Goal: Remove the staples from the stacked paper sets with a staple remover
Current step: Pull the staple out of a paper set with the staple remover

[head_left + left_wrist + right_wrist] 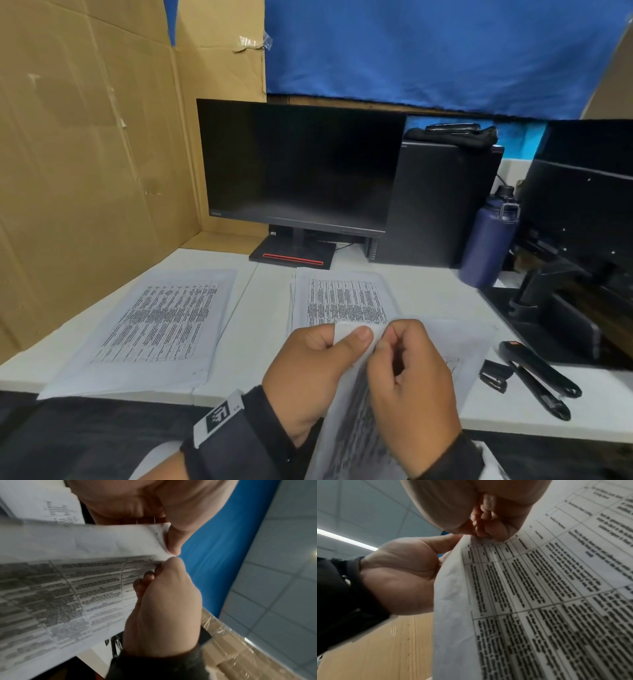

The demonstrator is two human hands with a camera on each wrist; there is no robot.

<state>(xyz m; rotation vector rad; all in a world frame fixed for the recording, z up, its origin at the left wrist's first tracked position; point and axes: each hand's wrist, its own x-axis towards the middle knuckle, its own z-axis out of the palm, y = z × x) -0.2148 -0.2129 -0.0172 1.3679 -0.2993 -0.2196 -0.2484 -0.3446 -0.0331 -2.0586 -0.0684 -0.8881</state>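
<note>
I hold a stapled paper set [363, 431] with printed tables, lifted above the desk's front edge. My left hand [356, 337] pinches its top corner, thumb on top. My right hand [390, 342] pinches the same corner right beside it with curled fingers. In the left wrist view the left hand [173, 543] and the right hand [171, 561] meet at the paper set [77, 588] corner. The right wrist view shows the right hand [488, 534] on the paper set [539, 601] top edge, the left hand [399, 574] behind. A small black staple remover [493, 375] lies on the desk at the right, untouched.
Two paper stacks lie on the white desk [260, 308]: one at the left [154, 329], one in the middle [342, 298]. A black stapler [537, 377] lies beside the remover. Behind stand a monitor [298, 164], a PC tower [435, 205] and a blue bottle [486, 240]. A cardboard wall [85, 171] closes the left.
</note>
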